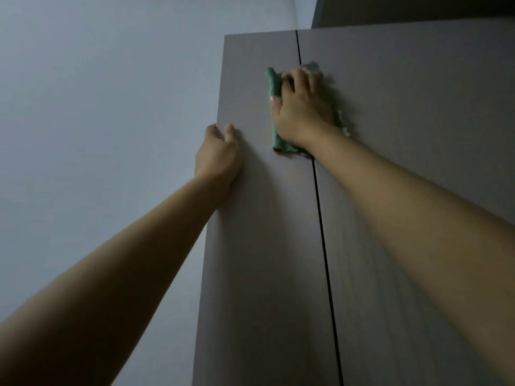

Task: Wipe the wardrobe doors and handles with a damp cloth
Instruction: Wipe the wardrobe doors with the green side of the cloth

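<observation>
The right hand (299, 107) presses a green cloth (280, 140) flat, fingers spread, over the dark seam (323, 240) between the two grey wardrobe doors, near their top. At eight o'clock from it, the left hand (218, 154) curls round the outer edge of the left door (264, 246). The right door (418, 93) spreads toward three o'clock. A pale wall (97, 107) fills the nine o'clock side.

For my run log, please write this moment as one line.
step: wiping doors | right hand: presses green cloth over door gap | left hand: grips left door edge
</observation>
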The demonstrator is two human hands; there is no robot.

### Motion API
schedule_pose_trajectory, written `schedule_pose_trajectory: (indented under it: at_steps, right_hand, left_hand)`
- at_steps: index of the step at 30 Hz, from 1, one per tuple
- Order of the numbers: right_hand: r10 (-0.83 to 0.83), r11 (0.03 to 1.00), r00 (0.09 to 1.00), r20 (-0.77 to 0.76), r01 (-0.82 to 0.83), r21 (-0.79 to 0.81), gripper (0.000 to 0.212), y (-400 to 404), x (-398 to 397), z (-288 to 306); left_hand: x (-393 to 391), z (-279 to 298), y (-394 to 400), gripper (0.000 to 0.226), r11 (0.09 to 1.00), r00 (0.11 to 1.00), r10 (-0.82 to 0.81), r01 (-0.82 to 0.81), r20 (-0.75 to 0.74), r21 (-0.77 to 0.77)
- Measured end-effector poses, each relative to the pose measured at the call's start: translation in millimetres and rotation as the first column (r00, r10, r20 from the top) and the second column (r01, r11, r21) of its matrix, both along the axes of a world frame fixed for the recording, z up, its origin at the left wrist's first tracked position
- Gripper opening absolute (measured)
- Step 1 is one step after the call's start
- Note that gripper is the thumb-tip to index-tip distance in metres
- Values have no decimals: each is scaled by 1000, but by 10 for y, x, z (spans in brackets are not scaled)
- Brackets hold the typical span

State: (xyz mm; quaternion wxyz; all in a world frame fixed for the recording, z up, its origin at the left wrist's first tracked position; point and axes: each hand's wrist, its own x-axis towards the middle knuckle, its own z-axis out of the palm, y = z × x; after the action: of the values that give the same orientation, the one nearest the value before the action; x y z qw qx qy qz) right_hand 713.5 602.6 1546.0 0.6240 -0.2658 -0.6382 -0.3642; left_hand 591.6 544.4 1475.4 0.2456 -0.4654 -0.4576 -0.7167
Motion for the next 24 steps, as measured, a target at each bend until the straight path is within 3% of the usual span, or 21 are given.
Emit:
schedule_pose_trajectory:
  at_steps: [4, 10, 15, 17, 21, 24]
  right_hand:
    - [6, 992, 971, 241, -36, 118, 55, 131, 52, -253]
    - [-23, 997, 999, 37, 26, -72, 56, 65, 101, 443]
    - [-40, 994, 950, 311, 6, 108, 58, 68, -126, 20]
    - [-61, 995, 959, 277, 35, 98, 59, 124, 21, 161]
    - [-100, 994, 994, 52, 102, -35, 59, 61, 107, 523]
    - [-52, 998, 979, 195, 45, 40, 58, 16, -58, 204]
  left_hand:
    - [-22, 10, 35, 37, 1000, 1000, 6, -6, -1, -3]
    - [-13, 8, 39, 43, 999, 999, 44, -44, -5, -5]
    - [-19, 15, 27, 35, 998, 998, 61, -61, -10, -9]
    - [-32, 18, 41, 35, 998, 997, 71, -70, -24, 3]
    - [-65, 22, 71, 37, 997, 996, 80, -80, -27, 4]
    - [-73, 30, 76, 34, 998, 997, 68, -68, -21, -1]
